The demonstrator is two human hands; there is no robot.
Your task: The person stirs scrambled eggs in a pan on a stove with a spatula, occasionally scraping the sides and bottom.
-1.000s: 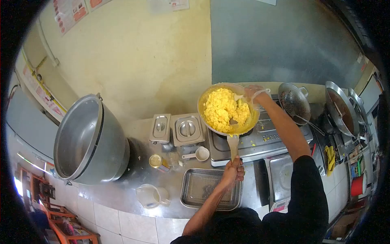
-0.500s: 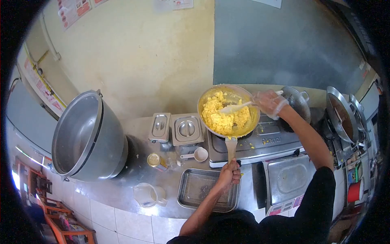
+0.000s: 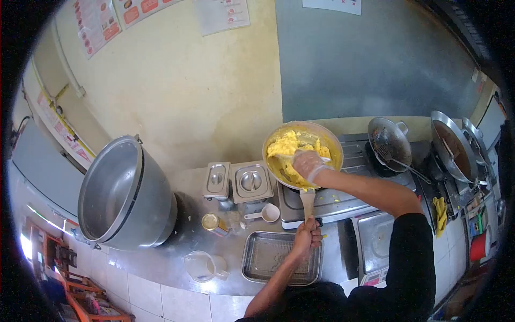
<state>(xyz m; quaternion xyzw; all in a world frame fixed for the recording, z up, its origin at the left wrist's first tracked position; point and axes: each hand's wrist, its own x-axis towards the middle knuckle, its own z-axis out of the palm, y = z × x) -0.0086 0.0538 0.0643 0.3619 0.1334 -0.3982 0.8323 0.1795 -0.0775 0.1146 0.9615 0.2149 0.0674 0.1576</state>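
Note:
A round pan of yellow scrambled egg sits on the steel stove. My left hand grips the pan's pale wooden handle at its near end. My right hand, in a clear plastic glove, is over the near side of the pan and holds a pale spatula that lies across the egg. The spatula's blade is partly hidden by the hand.
A big metal pot stands at the left. Two lidded steel containers, a tin can, a white cup, a plastic jug and a steel tray lie on the counter. Woks are at the right.
My right hand has swung from the pan's far right side to its near side, dragging the spatula through the egg. My left hand kept its hold on the handle.

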